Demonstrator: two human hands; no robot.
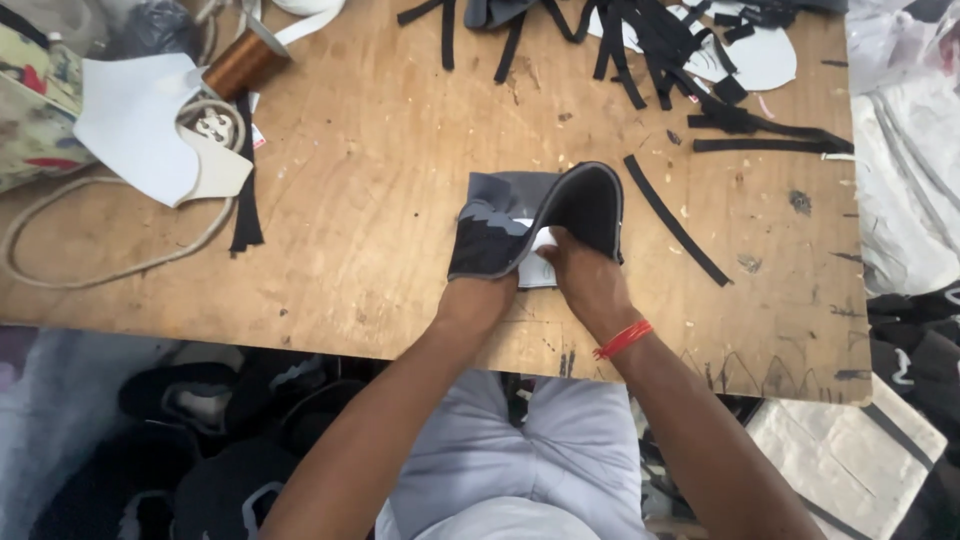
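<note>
While both arms reach forward from the near edge of the wooden table (380, 200), the dark fabric piece (535, 215) sits right at the hands, a little in from that near edge and about midway along it. The left hand (478, 300) seems to slip under or into the lower left corner of the fabric, so its fingers are hidden and I cannot tell whether they are clenched or loose. The right hand (580, 268), with a red thread (622, 340) at the wrist, pinches the fabric's curved black flap from below, thumb up against it. The piece's long axis runs from lower left to upper right, slanting away from the body, and the raised, rounded end lies beyond the right hand, which is the nearer one to it. A loose black strip (678, 220) lies just right of the fabric; more black strips (650, 45) pile at the table's far edge, and white cut pieces (150, 130) and a copper-coloured spool (240, 62) sit at its far left.
</note>
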